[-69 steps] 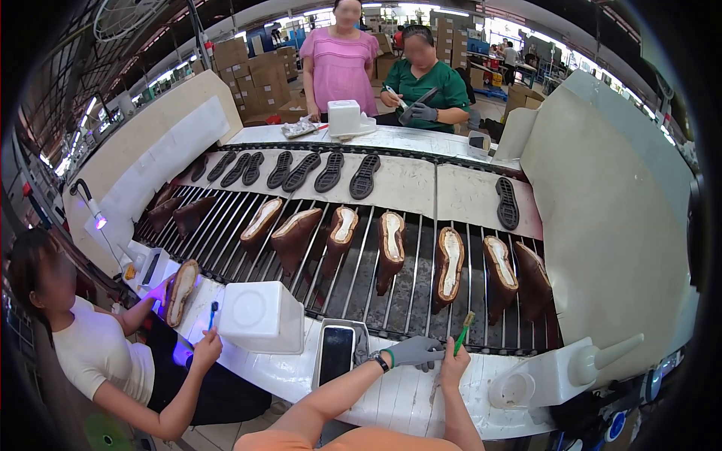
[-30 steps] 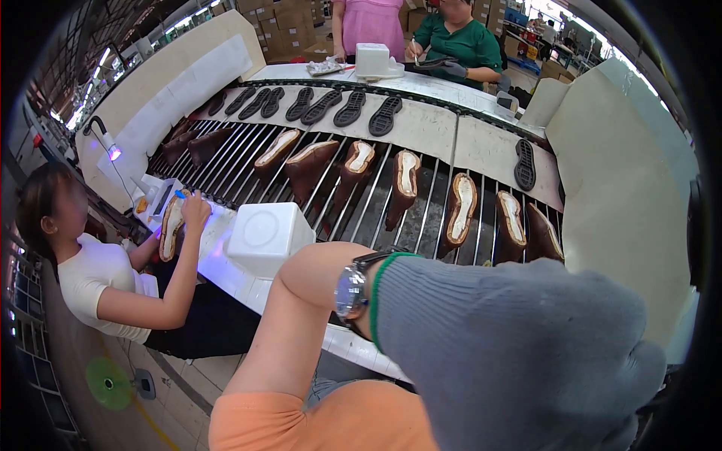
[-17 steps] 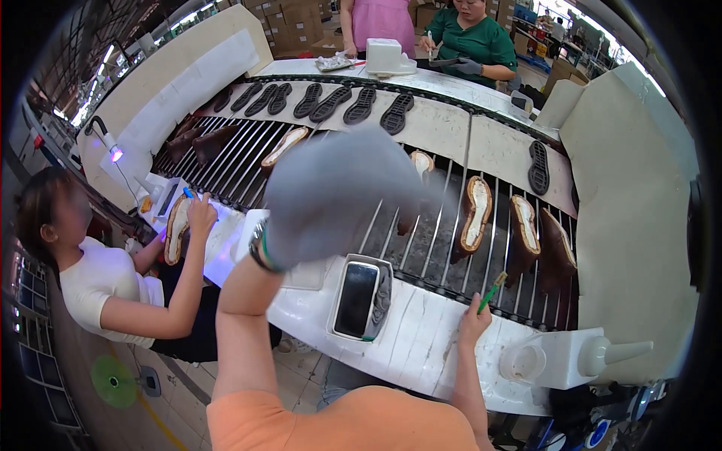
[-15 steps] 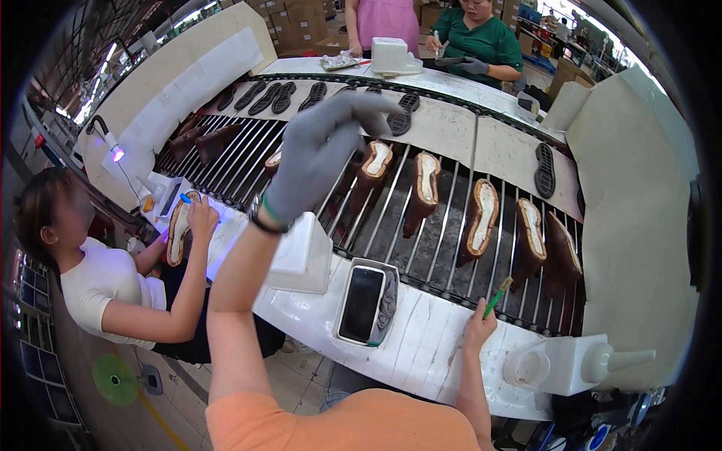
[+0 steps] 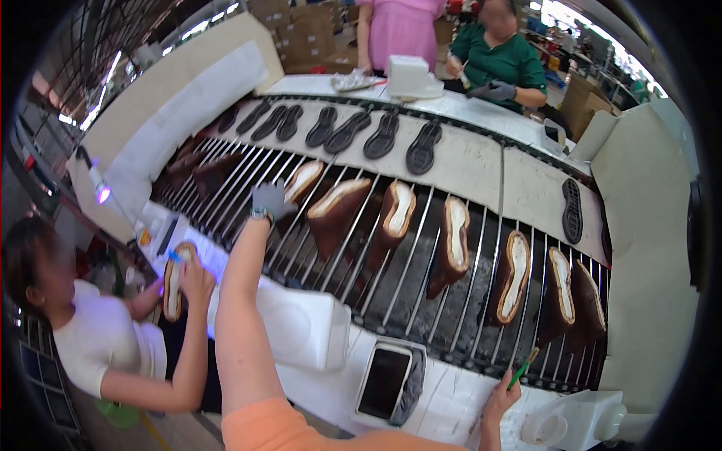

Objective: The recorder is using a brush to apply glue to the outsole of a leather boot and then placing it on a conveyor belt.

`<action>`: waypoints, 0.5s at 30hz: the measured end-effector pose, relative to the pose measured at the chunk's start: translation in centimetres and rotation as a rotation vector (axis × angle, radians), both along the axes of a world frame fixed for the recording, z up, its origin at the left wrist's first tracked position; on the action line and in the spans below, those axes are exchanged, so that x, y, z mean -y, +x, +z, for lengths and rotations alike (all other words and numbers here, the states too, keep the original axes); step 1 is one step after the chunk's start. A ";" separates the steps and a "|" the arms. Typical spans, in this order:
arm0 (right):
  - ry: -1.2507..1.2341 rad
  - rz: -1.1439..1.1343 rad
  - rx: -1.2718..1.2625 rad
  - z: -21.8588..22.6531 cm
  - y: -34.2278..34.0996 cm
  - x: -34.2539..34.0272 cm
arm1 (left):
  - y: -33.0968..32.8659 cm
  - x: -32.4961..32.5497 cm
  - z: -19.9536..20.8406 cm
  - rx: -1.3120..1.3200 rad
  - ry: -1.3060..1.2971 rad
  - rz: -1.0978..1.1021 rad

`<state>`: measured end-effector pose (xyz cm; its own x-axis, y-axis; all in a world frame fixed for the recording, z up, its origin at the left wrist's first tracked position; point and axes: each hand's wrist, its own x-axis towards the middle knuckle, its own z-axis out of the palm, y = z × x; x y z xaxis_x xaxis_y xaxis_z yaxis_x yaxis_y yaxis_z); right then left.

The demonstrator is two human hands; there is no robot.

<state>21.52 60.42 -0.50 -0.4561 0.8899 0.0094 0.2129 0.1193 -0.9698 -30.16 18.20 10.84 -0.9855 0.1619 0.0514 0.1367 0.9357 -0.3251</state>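
My left hand (image 5: 271, 201), in a grey glove with a wristband, reaches over the metal rods beside a brown shoe upper (image 5: 304, 180) with a pale underside. Its fingers look spread; whether they touch the upper I cannot tell. My bare right hand (image 5: 499, 397) is closed round a small brush (image 5: 523, 368) with a green handle, its bristles pointing up toward the rack. Several more brown shoe uppers lie soles up along the rods, among them one upper (image 5: 340, 199) right of my left hand and another upper (image 5: 560, 286) beyond the brush.
Black outsoles (image 5: 425, 148) line the pale ledge (image 5: 474, 169) behind the rod conveyor (image 5: 410, 293). In front are a white box-shaped cover (image 5: 301, 327), a phone (image 5: 385, 382) in a tray and a white cup (image 5: 543, 430). A co-worker (image 5: 113, 331) at left brushes an upper; others stand across.
My left hand has come down from raised in the air to the rods by an upper. The view has shifted, so the rack sits lower. My right hand still holds the brush.
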 end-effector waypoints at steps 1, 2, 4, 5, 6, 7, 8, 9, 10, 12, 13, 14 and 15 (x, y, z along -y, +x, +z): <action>0.028 0.000 0.029 -0.5 0.0 -0.2 | -0.2 -0.1 -0.5 0.058 -0.001 0.025; 0.023 -0.012 0.002 -0.9 -0.1 -0.2 | -0.1 0.6 -1.1 0.069 -0.022 0.070; -0.004 -0.005 0.024 -1.3 0.3 -0.5 | -0.1 0.1 -2.2 0.122 -0.018 0.136; -0.008 -0.012 0.009 -1.2 0.2 -0.6 | 0.1 0.2 -2.2 0.155 -0.001 0.176; -0.008 -0.010 0.019 -1.2 0.1 -0.6 | -0.9 1.1 -3.2 0.163 0.046 0.199; -0.009 -0.014 0.039 -1.1 0.2 -0.4 | -1.2 1.1 -3.7 0.181 0.092 0.214; 0.006 -0.025 0.045 -1.0 0.1 -0.3 | -1.4 1.1 -4.1 0.159 0.123 0.227; -0.001 -0.031 0.041 -0.9 -0.1 -0.2 | -1.8 1.1 -4.3 0.155 0.116 0.221; -0.028 -0.030 0.030 -0.4 -0.2 -0.2 | -1.9 0.5 -4.1 0.155 0.073 0.211; -0.060 -0.035 0.019 -1.0 0.2 -0.2 | -1.5 -0.3 -3.2 0.145 0.023 0.195; 0.006 -0.006 0.030 -1.7 0.1 -0.7 | -1.1 -0.5 -2.2 0.143 0.022 0.191; 0.073 0.024 0.040 -2.3 0.3 -1.0 | -0.8 -0.4 -1.2 0.172 0.009 0.200; 0.072 0.020 0.039 -2.8 0.7 -1.3 | -0.6 -0.3 -0.6 0.201 -0.003 0.210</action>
